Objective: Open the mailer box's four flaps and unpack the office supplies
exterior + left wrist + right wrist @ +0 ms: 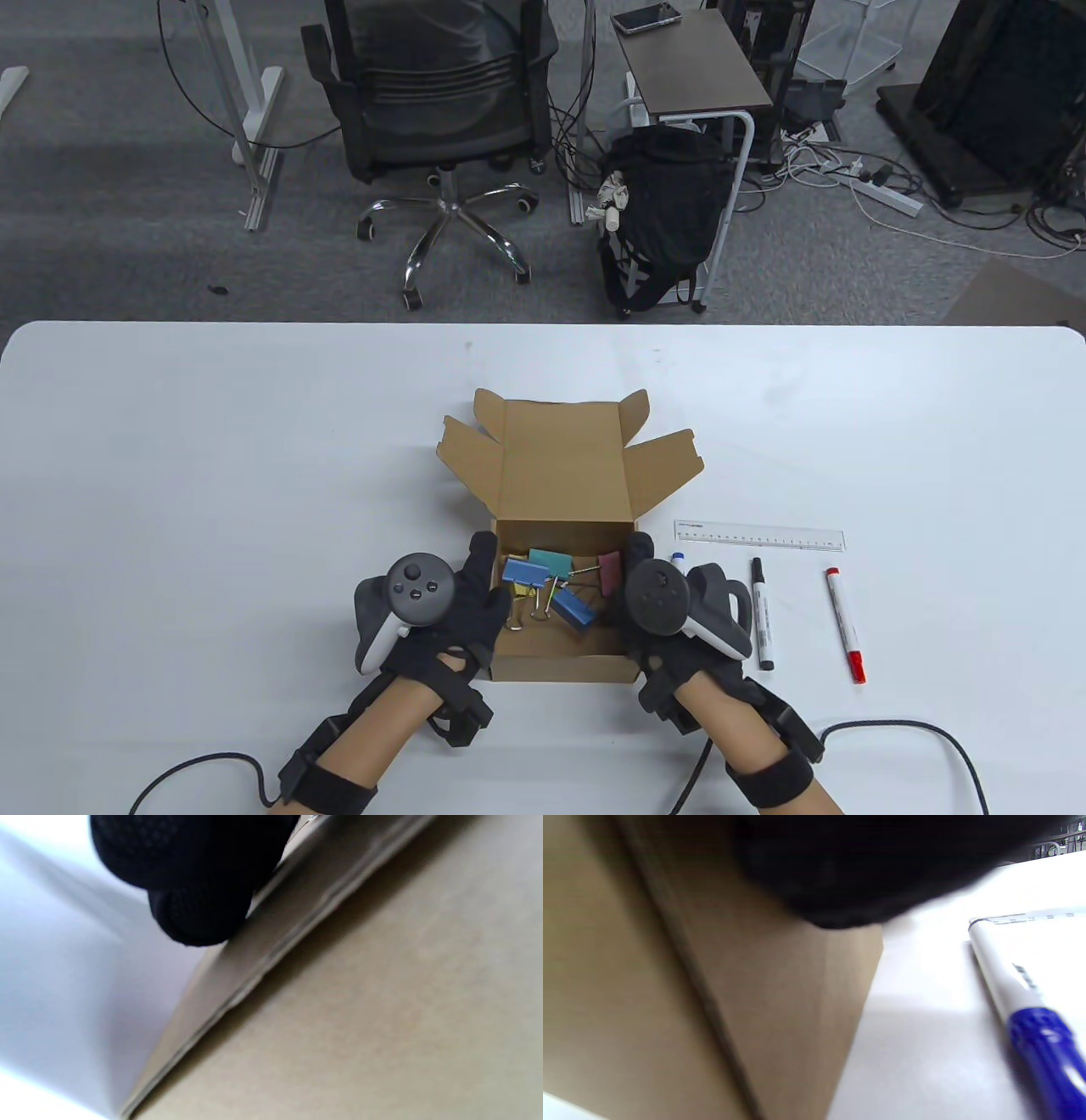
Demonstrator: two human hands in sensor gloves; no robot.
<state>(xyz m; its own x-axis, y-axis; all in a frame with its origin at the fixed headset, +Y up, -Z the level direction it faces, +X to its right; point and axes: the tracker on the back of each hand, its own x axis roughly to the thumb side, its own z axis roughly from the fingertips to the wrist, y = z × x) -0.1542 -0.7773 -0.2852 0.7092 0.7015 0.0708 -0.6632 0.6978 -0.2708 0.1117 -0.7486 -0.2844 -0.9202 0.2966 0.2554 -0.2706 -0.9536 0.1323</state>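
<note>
The mailer box (564,594) sits on the white worktop (212,475) near its front edge, its lid and flaps folded back and standing open on the far side. Inside the box lie several binder clips (543,581) in blue, teal, yellow and dark red, piled toward the far wall.

The left hand (450,603) rests against the box's left wall, fingers laid along the cardboard; the left wrist view shows a gloved fingertip (199,916) touching the box's edge. The right hand (657,607) presses against the box's right wall. How tightly either hand is closed on the cardboard I cannot tell, as the trackers cover the fingers and both wrist views are blurred.

Just right of the box, a blue-capped marker (1031,1005) lies partly under the right hand. Further right of the box lie a black marker (762,613) and a red marker (846,626), roughly parallel. Beyond them, right of the box's far corner, lies a clear ruler (759,536). Printing shows on the marker barrels and the ruler, but it is too small to read.
</note>
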